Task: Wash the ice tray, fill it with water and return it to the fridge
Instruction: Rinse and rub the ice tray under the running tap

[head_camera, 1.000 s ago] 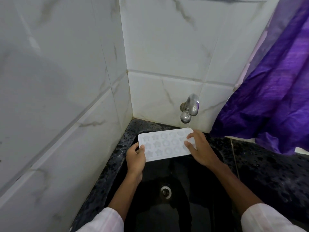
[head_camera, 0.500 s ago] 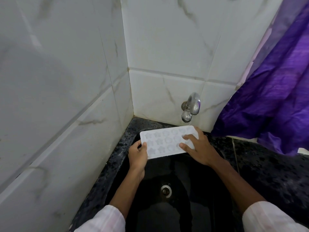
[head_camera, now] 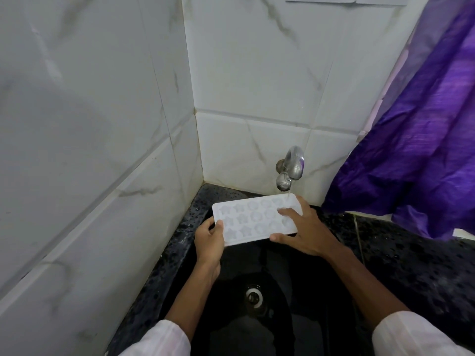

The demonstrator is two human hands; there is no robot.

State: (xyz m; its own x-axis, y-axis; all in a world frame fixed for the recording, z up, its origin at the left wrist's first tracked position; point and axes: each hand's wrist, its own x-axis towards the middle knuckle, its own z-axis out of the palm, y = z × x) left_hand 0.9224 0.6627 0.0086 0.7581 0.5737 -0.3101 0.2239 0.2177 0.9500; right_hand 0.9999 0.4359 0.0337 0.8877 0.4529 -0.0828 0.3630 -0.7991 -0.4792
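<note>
A white ice tray (head_camera: pixel 250 218) with star and round moulds is held flat over the black sink (head_camera: pixel 303 278), just under the steel tap (head_camera: pixel 291 167). A thin stream of water falls from the tap onto the tray's far right corner. My left hand (head_camera: pixel 209 242) grips the tray's near left corner, thumb on top. My right hand (head_camera: pixel 303 228) holds the tray's right end, its fingers spread over the moulds and its thumb at the near edge.
The sink drain (head_camera: pixel 254 296) lies below the tray. White marble tiles (head_camera: pixel 90 150) close off the left and back. A purple curtain (head_camera: pixel 416 140) hangs at the right over the wet black speckled counter (head_camera: pixel 416 258).
Both hands have shifted the tray slightly right and under the tap, and water now lands on its far right corner. My right fingers have slid further across the moulds.
</note>
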